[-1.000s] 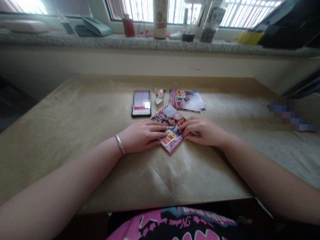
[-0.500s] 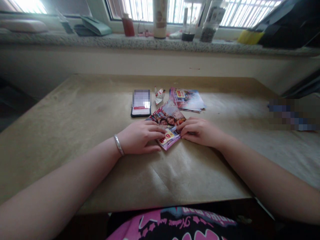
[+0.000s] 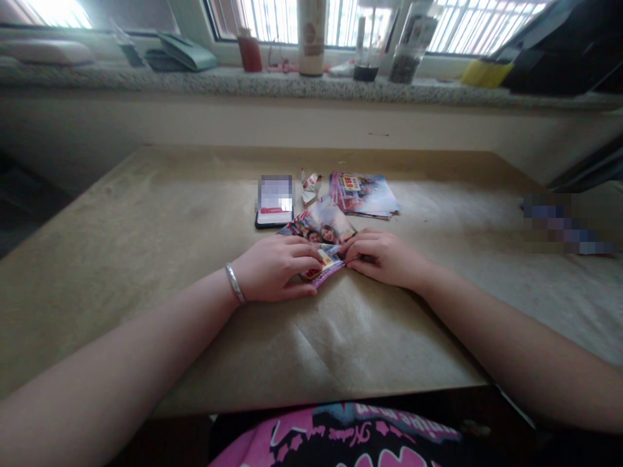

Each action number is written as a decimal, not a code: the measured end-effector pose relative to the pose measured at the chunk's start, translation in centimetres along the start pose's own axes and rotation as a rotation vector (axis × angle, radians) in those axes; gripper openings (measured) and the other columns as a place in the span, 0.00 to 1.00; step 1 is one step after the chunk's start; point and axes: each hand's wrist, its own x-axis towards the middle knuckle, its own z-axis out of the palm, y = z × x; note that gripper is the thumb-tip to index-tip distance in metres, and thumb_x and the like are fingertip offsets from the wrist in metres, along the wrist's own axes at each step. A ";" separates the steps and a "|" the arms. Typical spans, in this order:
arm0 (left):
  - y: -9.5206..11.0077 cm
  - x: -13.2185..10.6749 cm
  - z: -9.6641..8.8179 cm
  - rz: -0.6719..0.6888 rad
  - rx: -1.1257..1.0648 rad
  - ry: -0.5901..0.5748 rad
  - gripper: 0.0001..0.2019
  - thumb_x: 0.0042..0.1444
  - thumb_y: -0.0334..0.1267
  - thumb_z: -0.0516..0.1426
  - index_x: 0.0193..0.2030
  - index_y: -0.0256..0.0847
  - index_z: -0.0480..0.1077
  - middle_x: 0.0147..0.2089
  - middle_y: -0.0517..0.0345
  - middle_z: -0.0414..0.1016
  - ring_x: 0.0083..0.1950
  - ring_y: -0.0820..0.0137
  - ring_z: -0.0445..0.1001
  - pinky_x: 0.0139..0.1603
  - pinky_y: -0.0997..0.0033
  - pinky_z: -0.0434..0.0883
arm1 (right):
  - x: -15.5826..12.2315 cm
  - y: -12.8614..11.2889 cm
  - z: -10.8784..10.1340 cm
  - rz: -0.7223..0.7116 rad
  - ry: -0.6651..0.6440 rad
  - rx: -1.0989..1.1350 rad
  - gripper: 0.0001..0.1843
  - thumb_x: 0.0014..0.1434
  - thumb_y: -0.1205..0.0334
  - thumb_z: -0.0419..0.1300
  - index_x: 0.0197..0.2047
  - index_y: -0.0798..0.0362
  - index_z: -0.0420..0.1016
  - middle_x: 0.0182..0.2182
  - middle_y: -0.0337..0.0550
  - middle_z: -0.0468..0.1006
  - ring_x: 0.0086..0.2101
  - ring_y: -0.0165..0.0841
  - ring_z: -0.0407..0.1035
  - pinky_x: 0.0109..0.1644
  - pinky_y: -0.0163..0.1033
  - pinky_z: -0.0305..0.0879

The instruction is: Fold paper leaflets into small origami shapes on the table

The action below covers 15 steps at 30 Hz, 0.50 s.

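A printed paper flyer (image 3: 325, 220) with a photo of people lies askew on the table, its near part creased or folded over. My left hand (image 3: 280, 267), with a silver bangle at the wrist, rests on its left side. Those fingers curve over the yellow price patch, and the thumb lies at the near edge. At the right edge my right hand (image 3: 377, 256) pinches the paper between thumb and fingers. Parts of the flyer are hidden under both hands. Just beyond it sit a small folded paper piece (image 3: 310, 188) and a stack of similar flyers (image 3: 367, 193).
A phone (image 3: 274, 202) with a blurred screen lies left of the folded piece. The table (image 3: 146, 214) has a tan cover. Bottles, including a tall pale one (image 3: 311, 39), line the granite windowsill (image 3: 195, 81). A blurred item (image 3: 569, 224) lies far right.
The flyer has turned and shifted slightly left, and its near corner shows less. My right hand has moved a little left with the edge; my left hand has barely moved.
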 end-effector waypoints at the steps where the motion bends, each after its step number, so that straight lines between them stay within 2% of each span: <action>1: 0.1 0.0 0.0 0.004 -0.007 0.008 0.14 0.61 0.47 0.54 0.47 0.42 0.72 0.50 0.53 0.76 0.52 0.63 0.73 0.51 0.63 0.71 | 0.0 -0.1 0.0 0.013 0.001 -0.012 0.04 0.59 0.65 0.57 0.34 0.50 0.74 0.38 0.44 0.80 0.42 0.35 0.73 0.48 0.42 0.68; 6: 0.4 0.3 0.3 -0.038 -0.066 0.078 0.11 0.61 0.36 0.51 0.41 0.41 0.75 0.44 0.54 0.79 0.47 0.68 0.76 0.47 0.68 0.72 | 0.2 -0.5 0.2 0.070 0.015 -0.059 0.04 0.58 0.66 0.57 0.33 0.52 0.73 0.35 0.44 0.80 0.38 0.35 0.72 0.44 0.40 0.67; 11: 0.4 0.6 0.8 -0.237 -0.140 0.145 0.11 0.60 0.35 0.50 0.38 0.39 0.74 0.38 0.54 0.78 0.41 0.69 0.75 0.44 0.70 0.73 | 0.2 -0.5 0.1 0.092 0.006 -0.079 0.05 0.58 0.65 0.57 0.35 0.51 0.75 0.34 0.44 0.79 0.38 0.35 0.72 0.43 0.39 0.67; 15: 0.0 0.6 1.3 -0.400 -0.207 0.256 0.11 0.59 0.37 0.52 0.30 0.37 0.73 0.43 0.51 0.75 0.46 0.68 0.73 0.50 0.67 0.72 | 0.1 -0.3 0.1 0.137 0.041 -0.137 0.06 0.58 0.64 0.58 0.38 0.50 0.77 0.34 0.44 0.79 0.34 0.34 0.72 0.38 0.37 0.66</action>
